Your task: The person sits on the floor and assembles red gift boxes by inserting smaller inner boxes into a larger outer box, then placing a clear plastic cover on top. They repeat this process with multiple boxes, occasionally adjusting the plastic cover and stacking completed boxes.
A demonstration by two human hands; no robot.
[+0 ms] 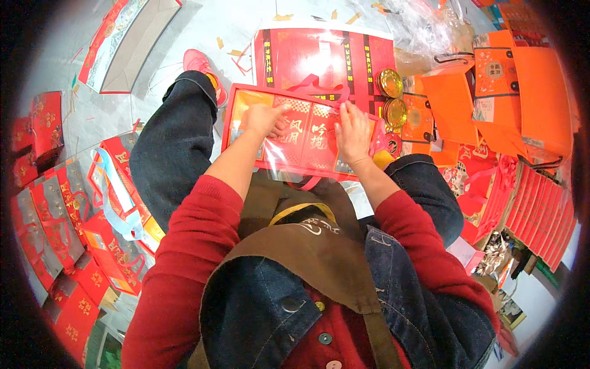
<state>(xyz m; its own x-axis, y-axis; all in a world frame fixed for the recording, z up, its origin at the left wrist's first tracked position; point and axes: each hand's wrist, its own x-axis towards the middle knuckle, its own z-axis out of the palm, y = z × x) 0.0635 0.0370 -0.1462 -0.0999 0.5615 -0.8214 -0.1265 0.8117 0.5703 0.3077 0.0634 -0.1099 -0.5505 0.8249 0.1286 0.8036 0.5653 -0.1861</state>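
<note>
Both hands press flat on a red gift set wrapped in clear plastic point(301, 132), which lies across the person's knees. Left hand point(263, 118) rests on the upper left part, fingers curled loosely, gripping nothing firmly. Right hand point(353, 134) lies open, fingers spread on the right part near the wrap's top edge. Left of the legs, red boxes point(58, 221) lie stacked on the floor. Beyond the knees lies a flat red sheet point(326, 58); to the right, gold tins point(391, 83) and orange bags point(491, 92). Judgement: wrapping appears unfinished, and many items remain unpacked.
</note>
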